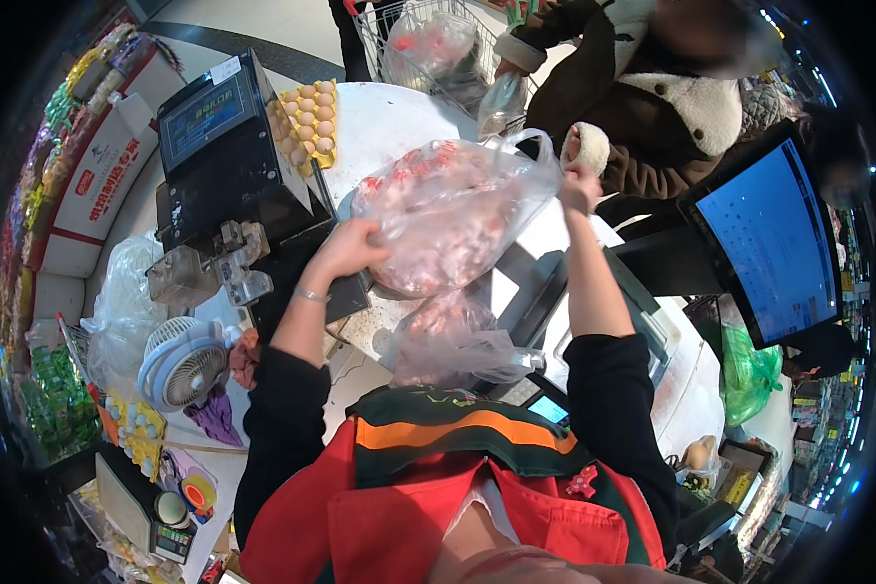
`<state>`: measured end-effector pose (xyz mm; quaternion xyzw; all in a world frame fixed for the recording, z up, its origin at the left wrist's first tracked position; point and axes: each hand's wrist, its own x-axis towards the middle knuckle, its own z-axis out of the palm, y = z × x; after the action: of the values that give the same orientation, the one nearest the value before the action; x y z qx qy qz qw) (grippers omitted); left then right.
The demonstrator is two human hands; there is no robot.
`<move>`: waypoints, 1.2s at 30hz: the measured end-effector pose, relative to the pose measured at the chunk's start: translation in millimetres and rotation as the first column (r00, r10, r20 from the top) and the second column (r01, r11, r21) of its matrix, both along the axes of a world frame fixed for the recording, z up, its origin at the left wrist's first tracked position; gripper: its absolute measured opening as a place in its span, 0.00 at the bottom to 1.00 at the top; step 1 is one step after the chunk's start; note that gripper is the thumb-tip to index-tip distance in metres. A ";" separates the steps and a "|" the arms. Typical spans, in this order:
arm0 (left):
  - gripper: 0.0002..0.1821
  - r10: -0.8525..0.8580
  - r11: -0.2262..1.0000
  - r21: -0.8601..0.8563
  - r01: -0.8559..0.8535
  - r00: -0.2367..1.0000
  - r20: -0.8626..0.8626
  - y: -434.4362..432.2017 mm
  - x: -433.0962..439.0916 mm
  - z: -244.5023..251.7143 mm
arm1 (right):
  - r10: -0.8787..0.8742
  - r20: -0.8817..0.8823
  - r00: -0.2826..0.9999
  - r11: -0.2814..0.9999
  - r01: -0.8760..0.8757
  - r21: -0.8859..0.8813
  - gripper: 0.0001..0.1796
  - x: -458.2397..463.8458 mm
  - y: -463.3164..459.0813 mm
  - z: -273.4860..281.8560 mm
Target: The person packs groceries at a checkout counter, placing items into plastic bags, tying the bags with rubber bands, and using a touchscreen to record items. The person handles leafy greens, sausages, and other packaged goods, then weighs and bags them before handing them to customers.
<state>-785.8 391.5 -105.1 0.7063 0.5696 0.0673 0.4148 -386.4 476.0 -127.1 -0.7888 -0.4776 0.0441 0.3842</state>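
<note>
A large clear plastic carrier bag with red print point(445, 212), full of what looks like pink raw meat, stands tilted over the white counter point(379, 109). My left hand point(350, 248) is at its left side, thumb and fingers against the plastic; whether it grips is unclear. My right hand point(580, 188) is closed at the bag's handles, at the upper right, beside another person's cuffed hand point(575, 146). A smaller clear bag of similar pink pieces point(445, 328) lies between the large bag and my body.
A black machine with a screen point(226, 139) and a yellow tray of eggs point(314, 120) stand left. A monitor point(766, 233) rises at the right. Across the counter are a person in a brown coat point(628, 109) and a wire shopping cart point(482, 29). A small fan point(186, 365) sits lower left.
</note>
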 end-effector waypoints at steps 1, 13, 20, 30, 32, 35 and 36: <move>0.14 -0.071 0.989 0.131 0.066 0.997 0.037 -17.1 -6.2 8.5 | -0.006 -0.055 0.998 0.999 0.008 0.043 0.12 16.3 -10.9 11.4; 0.09 -0.156 0.733 0.524 0.434 0.856 -0.492 -88.2 -15.9 61.0 | 0.997 0.074 0.027 0.061 -0.860 -0.506 0.27 -134.5 -259.6 -79.9; 0.08 -0.378 0.529 0.401 0.748 0.631 -0.677 -95.2 -51.8 28.5 | 0.092 -0.996 -0.016 0.904 -0.418 0.090 0.19 -153.5 -204.0 44.6; 0.17 -0.257 0.575 0.445 0.686 0.668 -0.699 -97.5 -49.3 38.6 | 0.226 -0.780 -0.583 0.877 -0.228 0.424 0.23 -169.7 -114.2 120.7; 0.15 -0.261 0.589 0.442 0.676 0.677 -0.688 -95.7 -41.2 47.1 | 0.100 -0.953 -0.286 0.993 -0.024 0.111 0.22 -177.9 -92.5 106.3; 0.09 -0.386 0.554 0.446 0.702 0.692 -0.610 -96.9 -22.3 59.9 | 0.055 -0.998 0.039 0.974 0.218 0.062 0.23 -181.8 -47.2 84.5; 0.07 -0.421 0.502 0.485 0.716 0.692 -0.587 -97.5 -15.3 63.4 | 0.094 -0.992 0.088 0.954 0.276 0.115 0.23 -183.3 -34.7 75.0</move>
<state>-801.1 294.0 -41.7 0.9536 0.3007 -0.0155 -0.0018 -569.7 441.3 -52.1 -0.5189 -0.0441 0.4726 0.7110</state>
